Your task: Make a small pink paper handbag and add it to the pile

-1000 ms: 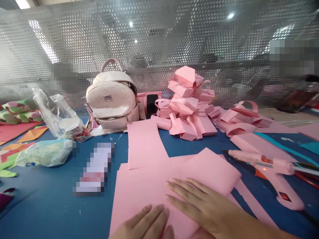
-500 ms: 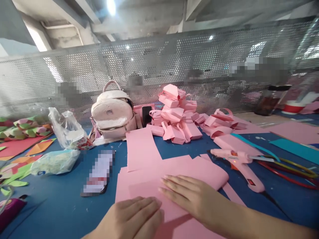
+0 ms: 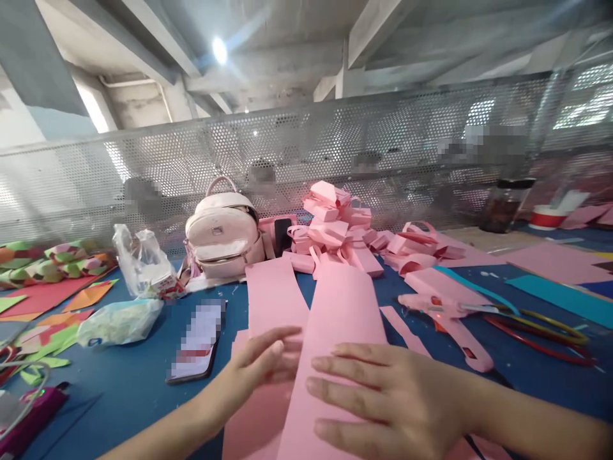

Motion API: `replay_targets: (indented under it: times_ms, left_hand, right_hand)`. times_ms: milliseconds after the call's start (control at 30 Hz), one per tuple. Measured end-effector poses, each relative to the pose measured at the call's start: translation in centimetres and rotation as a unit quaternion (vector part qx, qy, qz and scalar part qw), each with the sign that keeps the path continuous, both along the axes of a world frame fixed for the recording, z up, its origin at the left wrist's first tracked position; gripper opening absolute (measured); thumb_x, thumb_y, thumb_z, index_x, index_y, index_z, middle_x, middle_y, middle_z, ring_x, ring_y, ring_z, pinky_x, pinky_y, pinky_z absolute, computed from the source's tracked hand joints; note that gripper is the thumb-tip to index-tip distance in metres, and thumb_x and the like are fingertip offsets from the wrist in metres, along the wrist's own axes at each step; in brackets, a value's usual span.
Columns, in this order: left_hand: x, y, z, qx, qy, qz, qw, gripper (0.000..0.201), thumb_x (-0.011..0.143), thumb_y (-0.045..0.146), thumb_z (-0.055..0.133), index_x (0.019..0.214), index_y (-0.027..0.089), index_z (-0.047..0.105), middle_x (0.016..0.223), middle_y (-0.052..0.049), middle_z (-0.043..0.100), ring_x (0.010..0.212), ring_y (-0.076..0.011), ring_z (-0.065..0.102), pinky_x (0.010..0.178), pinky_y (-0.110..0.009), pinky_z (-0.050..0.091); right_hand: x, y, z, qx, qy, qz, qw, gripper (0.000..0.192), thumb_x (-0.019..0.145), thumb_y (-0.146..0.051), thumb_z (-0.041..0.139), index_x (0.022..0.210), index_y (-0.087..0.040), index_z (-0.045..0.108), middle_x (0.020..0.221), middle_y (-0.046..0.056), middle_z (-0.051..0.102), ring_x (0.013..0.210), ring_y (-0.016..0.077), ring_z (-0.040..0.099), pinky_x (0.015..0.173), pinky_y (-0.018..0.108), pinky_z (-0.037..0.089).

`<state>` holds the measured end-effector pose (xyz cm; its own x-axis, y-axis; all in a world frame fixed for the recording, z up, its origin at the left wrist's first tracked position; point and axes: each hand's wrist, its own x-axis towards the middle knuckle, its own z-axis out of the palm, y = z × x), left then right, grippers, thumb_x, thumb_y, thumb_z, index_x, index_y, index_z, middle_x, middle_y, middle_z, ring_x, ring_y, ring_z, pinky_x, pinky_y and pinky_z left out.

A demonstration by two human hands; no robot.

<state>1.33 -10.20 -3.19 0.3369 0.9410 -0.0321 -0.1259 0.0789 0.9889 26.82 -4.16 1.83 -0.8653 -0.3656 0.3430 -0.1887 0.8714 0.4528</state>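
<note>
Pink paper sheet (image 3: 345,306) under the right hand (image 3: 400,396), in front and right of the cream backpack (image 3: 225,233).
That hand lies flat, fingers spread; the left hand (image 3: 261,358) curves by the sheet's left edge, grip unclear. Before the backpack lies a smartphone (image 3: 198,345); well right, a hot-glue gun (image 3: 447,313).

Left grip (image 3: 265,361) perhaps partly behind paper (image 3: 347,306)
</note>
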Motion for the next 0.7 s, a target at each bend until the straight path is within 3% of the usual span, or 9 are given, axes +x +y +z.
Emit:
replay_targets:
  times_ms: [100, 233, 433, 567, 633, 667, 700]
  left_hand:
    - [1.7, 1.0, -1.2, -0.107, -0.102, -0.051, 0.988, 0.047, 0.093, 0.057, 0.06, 0.106, 0.013, 0.072, 0.095, -0.011, 0.075, 0.08, -0.018, 0.071, 0.072, -0.025, 0.051]
    - [2.7, 1.8, -0.9, -0.096, -0.104, -0.019, 0.99, 0.046, 0.084, 0.06, 0.071, 0.081, 0.014, 0.069, 0.071, -0.001, 0.066, 0.058, -0.0079, 0.058, 0.059, -0.017, 0.044]
    - [2.8, 2.3, -0.2, -0.068, -0.039, -0.02, 0.997, 0.047, 0.073, 0.055, 0.083, 0.074, 0.011, 0.069, 0.064, -0.002, 0.062, 0.054, -0.0092, 0.055, 0.058, -0.02, 0.047]
    - [2.5, 2.5, -0.4, -0.046, -0.012, 0.026, 0.999, 0.05, 0.072, 0.059, 0.081, 0.077, 0.01, 0.073, 0.065, -0.002, 0.062, 0.057, -0.0103, 0.055, 0.06, -0.021, 0.047]
    - [2.1, 2.8, -0.6, -0.037, -0.006, 0.057, 0.998, 0.055, 0.073, 0.06, 0.08, 0.094, 0.009, 0.076, 0.07, -0.002, 0.062, 0.062, -0.0109, 0.056, 0.064, -0.022, 0.048]
    - [1.8, 2.9, -0.7, -0.035, -0.004, 0.071, 0.997, 0.059, 0.074, 0.06, 0.08, 0.105, 0.01, 0.074, 0.072, -0.001, 0.061, 0.063, -0.0109, 0.055, 0.066, -0.023, 0.048]
    - [1.6, 3.0, -0.9, -0.035, -0.002, 0.083, 0.996, 0.066, 0.073, 0.06, 0.08, 0.116, 0.01, 0.071, 0.072, 0.0, 0.059, 0.064, -0.0106, 0.053, 0.068, -0.024, 0.048]
  right_hand:
    - [-0.7, 0.0, 0.1, 0.008, -0.029, 0.026, 0.999, 0.034, 0.1, -0.025, 0.048, 0.126, -0.019, 0.069, 0.128, 0.007, 0.07, 0.118, 0.0233, 0.068, 0.101, 0.033, 0.056]
    - [-0.8, 0.4, -0.6, -0.01, -0.072, 0.019, 0.997, 0.032, 0.101, -0.024, 0.049, 0.126, -0.018, 0.069, 0.131, 0.008, 0.068, 0.122, 0.0201, 0.065, 0.109, 0.03, 0.049]
    - [-0.2, 1.0, -1.6, -0.075, -0.104, 0.0, 0.992, 0.037, 0.101, -0.021, 0.053, 0.137, -0.017, 0.061, 0.135, 0.01, 0.065, 0.133, 0.0201, 0.054, 0.116, 0.03, 0.039]
    - [0.5, 2.9, -3.0, -0.169, -0.059, -0.105, 0.978, 0.062, 0.1, -0.004, 0.044, 0.154, -0.032, 0.037, 0.154, 0.002, 0.047, 0.144, 0.0143, 0.039, 0.122, 0.032, 0.025]
    - [1.1, 3.9, -3.8, -0.279, 0.039, -0.186, 0.941, 0.07, 0.099, -0.004, 0.044, 0.156, -0.041, 0.03, 0.162, -0.002, 0.034, 0.15, 0.0183, 0.027, 0.125, 0.043, 0.017]
    - [1.4, 4.1, -4.1, -0.355, 0.086, -0.238, 0.9, 0.07, 0.099, -0.009, 0.046, 0.158, -0.041, 0.024, 0.166, -0.002, 0.024, 0.153, 0.0226, 0.019, 0.125, 0.049, 0.013]
    - [1.7, 4.3, -4.3, -0.448, 0.122, -0.28, 0.84, 0.071, 0.1, -0.018, 0.049, 0.159, -0.041, 0.018, 0.169, -0.001, 0.014, 0.154, 0.0262, 0.014, 0.124, 0.053, 0.013]
